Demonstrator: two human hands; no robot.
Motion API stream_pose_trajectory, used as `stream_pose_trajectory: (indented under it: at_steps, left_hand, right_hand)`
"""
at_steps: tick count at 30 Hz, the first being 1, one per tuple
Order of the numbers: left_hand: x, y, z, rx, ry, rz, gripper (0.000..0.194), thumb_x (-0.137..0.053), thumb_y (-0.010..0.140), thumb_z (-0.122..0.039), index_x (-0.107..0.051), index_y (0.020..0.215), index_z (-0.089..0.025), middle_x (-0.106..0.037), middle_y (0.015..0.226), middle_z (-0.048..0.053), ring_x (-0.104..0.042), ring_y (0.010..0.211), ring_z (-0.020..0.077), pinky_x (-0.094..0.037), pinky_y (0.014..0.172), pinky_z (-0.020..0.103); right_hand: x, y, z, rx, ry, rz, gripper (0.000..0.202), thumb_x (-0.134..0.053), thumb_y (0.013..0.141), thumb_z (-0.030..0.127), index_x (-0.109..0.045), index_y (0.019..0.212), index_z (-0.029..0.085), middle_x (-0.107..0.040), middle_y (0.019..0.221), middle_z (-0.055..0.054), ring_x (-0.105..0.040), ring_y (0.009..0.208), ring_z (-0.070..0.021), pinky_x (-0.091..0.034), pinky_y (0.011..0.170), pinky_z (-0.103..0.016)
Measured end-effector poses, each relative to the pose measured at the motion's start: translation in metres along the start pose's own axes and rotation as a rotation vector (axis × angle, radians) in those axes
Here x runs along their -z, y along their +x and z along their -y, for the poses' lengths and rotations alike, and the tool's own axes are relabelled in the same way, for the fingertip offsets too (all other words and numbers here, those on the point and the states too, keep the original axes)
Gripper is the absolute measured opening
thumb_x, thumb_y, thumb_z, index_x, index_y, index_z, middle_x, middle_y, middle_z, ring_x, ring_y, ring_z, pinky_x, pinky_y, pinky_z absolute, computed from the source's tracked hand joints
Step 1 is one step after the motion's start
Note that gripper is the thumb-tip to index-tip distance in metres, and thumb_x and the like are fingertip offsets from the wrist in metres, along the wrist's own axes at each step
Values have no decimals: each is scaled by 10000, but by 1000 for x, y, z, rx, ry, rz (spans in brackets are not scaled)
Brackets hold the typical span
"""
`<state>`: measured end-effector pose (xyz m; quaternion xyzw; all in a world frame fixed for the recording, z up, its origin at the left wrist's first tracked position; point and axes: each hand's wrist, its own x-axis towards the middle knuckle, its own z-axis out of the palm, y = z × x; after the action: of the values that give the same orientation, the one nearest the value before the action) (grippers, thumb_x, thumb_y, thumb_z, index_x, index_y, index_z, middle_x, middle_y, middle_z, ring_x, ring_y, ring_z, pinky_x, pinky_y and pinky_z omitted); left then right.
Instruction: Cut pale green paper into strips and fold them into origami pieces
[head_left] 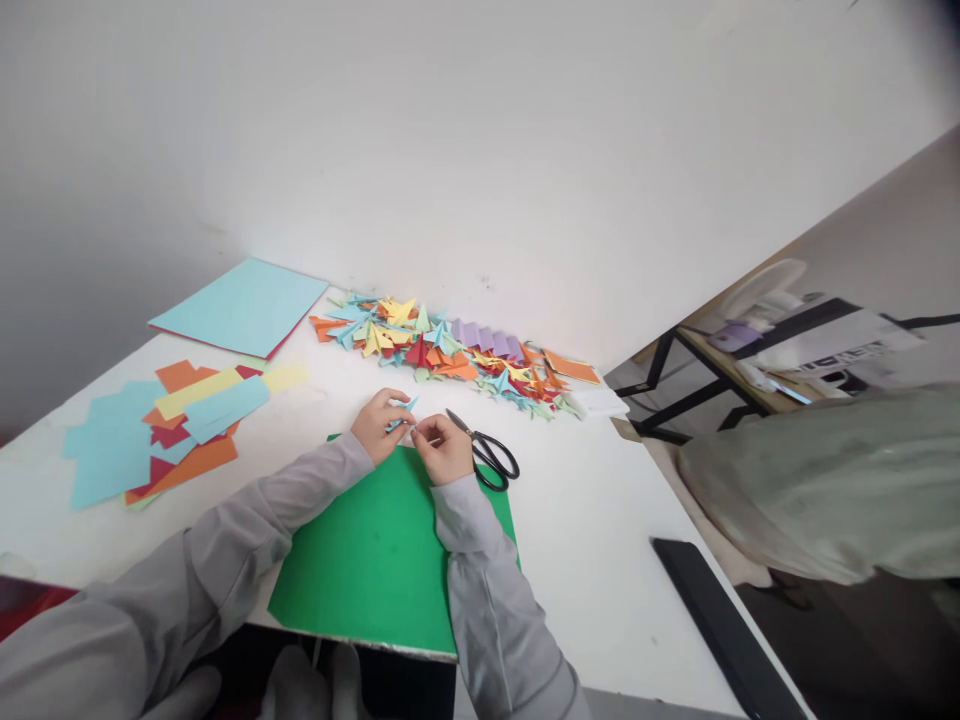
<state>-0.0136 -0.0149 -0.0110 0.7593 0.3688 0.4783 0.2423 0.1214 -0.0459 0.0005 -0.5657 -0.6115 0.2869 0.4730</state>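
Observation:
Between my two hands, above the far edge of a green mat [375, 550], is a small folded piece of blue paper [405, 408]. My left hand [381, 425] is closed on it, with a pointed blue tip sticking out past the fingers. The fingers of my right hand [444, 448] are pinched together at the near right end of the same folded paper, and the contact point is too small to make out fully. Just right of that hand lies a pair of scissors [491, 455] with black handles, its blades pointing toward the wall.
Colourful folded paper pieces [442, 345] form a long heap along the wall. Loose paper strips [172, 425] lie at left, near a light-blue sheet stack [244, 305]. A black flat object [724, 625] lies along the right table edge. Another person [832, 480] is beyond it.

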Motion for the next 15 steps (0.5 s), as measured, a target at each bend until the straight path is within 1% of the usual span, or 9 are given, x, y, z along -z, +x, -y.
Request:
stream_pose_trajectory:
  at_steps: [5,9,15]
  left_hand:
    - [0,0,4,-4,26,-41,129,-547,698,-76,-641,729,-159,-519,987,69,-555,821,146,-462,540,210]
    - [1,0,3,3,20,-44,128,-553,697,-79,-640,736,-165,-518,988,62,-559,822,141,-469,550,210]
    - [0,0,1,21,22,-39,131,-550,697,-83,-644,731,-167,-522,984,61,-558,853,154,-469,531,199]
  right_hand:
    - [1,0,-1,20,-14,3,53,-571,630,242,-542,597,211,-562,556,24,-501,493,-121,-394,472,-238]
    - [2,1,-1,-16,25,-9,74,-596,619,266,-554,593,210,-561,527,27,-496,478,-123,-388,467,-244]
    - [2,2,-1,-86,124,-36,112,-649,566,279,-571,557,199,-567,499,30,-484,455,-115,-378,458,-242]
